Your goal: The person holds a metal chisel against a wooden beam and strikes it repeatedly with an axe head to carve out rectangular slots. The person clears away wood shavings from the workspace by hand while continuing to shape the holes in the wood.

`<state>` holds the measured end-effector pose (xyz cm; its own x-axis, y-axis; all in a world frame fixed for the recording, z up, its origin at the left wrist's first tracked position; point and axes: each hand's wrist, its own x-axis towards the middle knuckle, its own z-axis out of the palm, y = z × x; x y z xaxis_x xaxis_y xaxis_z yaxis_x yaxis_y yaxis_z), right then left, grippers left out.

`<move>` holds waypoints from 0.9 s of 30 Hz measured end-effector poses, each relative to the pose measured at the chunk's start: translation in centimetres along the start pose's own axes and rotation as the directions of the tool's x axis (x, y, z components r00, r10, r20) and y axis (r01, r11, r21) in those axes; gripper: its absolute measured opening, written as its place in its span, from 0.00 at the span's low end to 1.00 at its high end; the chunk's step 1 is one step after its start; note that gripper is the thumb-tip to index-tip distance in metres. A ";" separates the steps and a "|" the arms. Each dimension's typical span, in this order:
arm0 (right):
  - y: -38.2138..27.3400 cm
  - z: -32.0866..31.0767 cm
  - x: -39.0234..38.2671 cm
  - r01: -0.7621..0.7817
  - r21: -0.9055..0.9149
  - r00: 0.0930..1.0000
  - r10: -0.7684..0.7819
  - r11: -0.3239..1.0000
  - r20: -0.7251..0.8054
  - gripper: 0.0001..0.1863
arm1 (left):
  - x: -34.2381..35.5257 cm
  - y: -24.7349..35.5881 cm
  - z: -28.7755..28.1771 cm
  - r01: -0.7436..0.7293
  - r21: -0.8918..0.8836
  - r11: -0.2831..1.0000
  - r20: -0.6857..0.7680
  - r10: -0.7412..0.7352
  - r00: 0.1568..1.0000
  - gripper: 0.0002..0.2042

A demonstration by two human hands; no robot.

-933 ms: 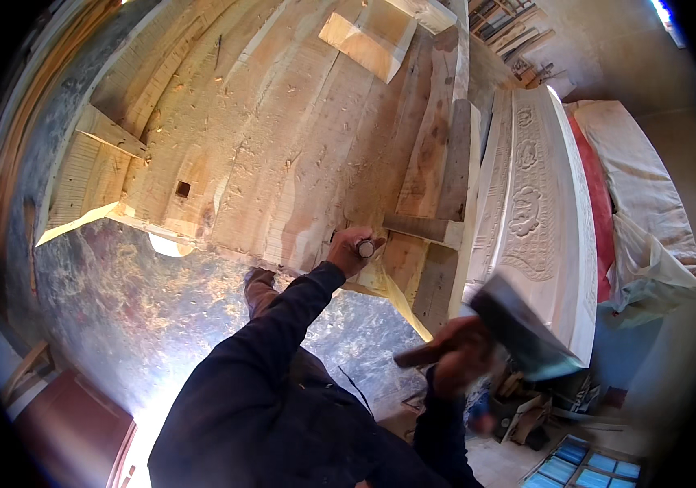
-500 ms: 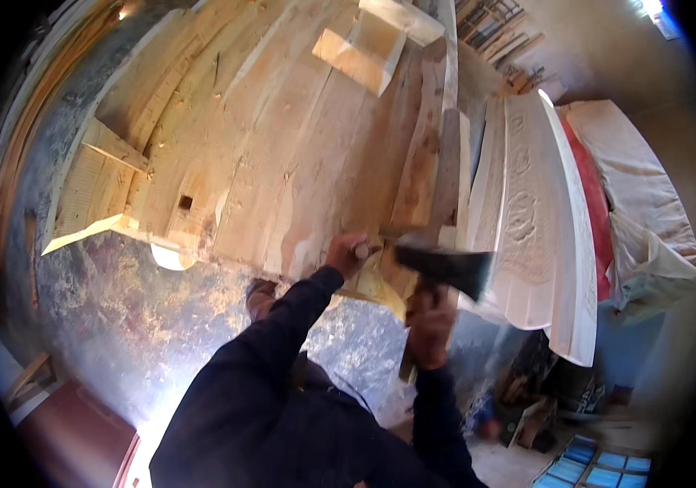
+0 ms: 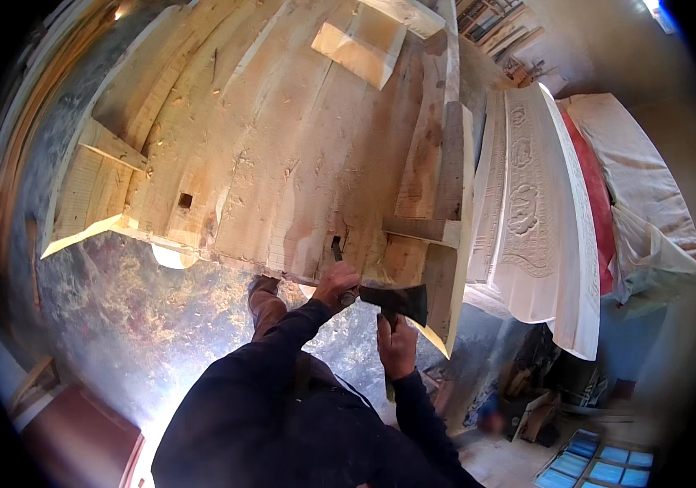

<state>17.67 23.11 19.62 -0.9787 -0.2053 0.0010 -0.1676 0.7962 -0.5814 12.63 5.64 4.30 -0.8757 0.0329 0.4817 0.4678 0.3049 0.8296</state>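
Note:
A chisel point(image 3: 337, 254) is held in my closed left hand point(image 3: 334, 285), near the front edge of a large wooden panel point(image 3: 274, 163) made of joined boards. Its blade tip is at a small dark hole point(image 3: 336, 241) in the panel, and its handle end sticks out toward the right. My right hand point(image 3: 397, 350) is wrapped round the handle of a hatchet point(image 3: 401, 302). The dark hatchet head lies right beside the chisel's handle end; whether they touch, I cannot tell. Wood chips are scattered over the boards.
A second square hole point(image 3: 186, 200) sits at the panel's left. Raised wooden sides and a corner block point(image 3: 421, 231) border it. To the right stand carved pale panels point(image 3: 527, 195) and a cloth-covered piece point(image 3: 632, 179). The floor point(image 3: 136, 301) is strewn with shavings.
The hatchet has moved left and down, to the chisel's handle end. My left hand has shifted slightly left and down, and the chisel's blade now shows at the hole.

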 end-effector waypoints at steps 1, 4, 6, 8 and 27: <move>0.1 -0.1 -0.8 -0.061 0.071 0.998 0.058 0.996 0.038 0.14 | -0.5 0.2 0.1 0.001 -0.008 1.000 -0.016 -0.002 1.000 0.09; 0.2 -0.4 -1.3 -0.140 0.147 0.988 0.129 0.979 0.082 0.14 | 1.5 -0.2 0.1 0.008 0.010 1.000 -0.104 -0.007 0.995 0.12; -1.0 -2.0 -0.5 -0.136 0.118 0.988 0.126 0.984 0.084 0.14 | 3.4 -0.5 0.5 0.057 0.052 0.997 -0.203 -0.045 0.978 0.18; -4.1 -4.5 1.3 -0.013 0.116 0.998 0.020 0.993 -0.061 0.14 | 5.3 -1.7 0.6 0.143 -0.104 0.984 -0.264 -0.166 0.950 0.17; -11.1 -7.2 8.4 0.052 0.555 0.985 0.050 0.830 -0.166 0.14 | 6.5 -3.0 -0.6 0.360 -0.183 0.915 -0.103 -0.382 0.918 0.11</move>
<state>10.46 16.66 31.91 -0.9919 -0.0680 0.1075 -0.1242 0.3339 -0.9344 5.55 4.37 5.11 -0.9706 -0.1846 0.1543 0.1342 0.1169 0.9840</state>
